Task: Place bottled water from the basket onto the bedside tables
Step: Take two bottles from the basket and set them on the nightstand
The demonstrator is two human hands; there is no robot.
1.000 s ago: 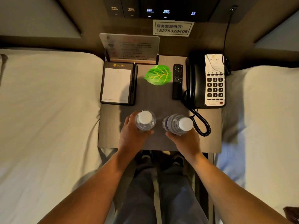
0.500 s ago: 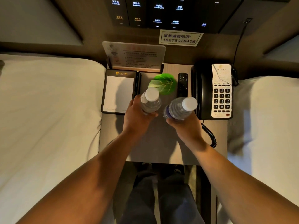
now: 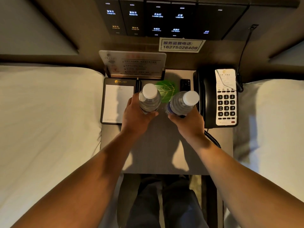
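— so, where are the bottles now?

— both over the bedside table (image 3: 164,145). the left hand (image 3: 136,116) is wrapped around the left bottle (image 3: 149,100), and the right hand (image 3: 189,122) is wrapped around the right bottle (image 3: 182,102). each is gripped low on its body, white cap up and tipped a little away from the person.

— what changed?

— a second ago the two bottles were near the front edge of the table. they have since travelled toward the back, and now sit in front of the green leaf coaster (image 3: 166,91), between the notepad (image 3: 118,102) and the telephone (image 3: 217,97). the remote (image 3: 185,84) is just behind the right bottle.

— are they down yet?

— cannot tell; the hands hide the bases, so contact with the tabletop is not visible. both grips are closed tight on the plastic, nothing let go.

— meaning for the task?

— i'd say the carry is nearly over and the placing itself is at hand. the spot looks tight, so the right bottle could knock the telephone or its coiled cord (image 3: 212,139) when set down. no basket is in view.
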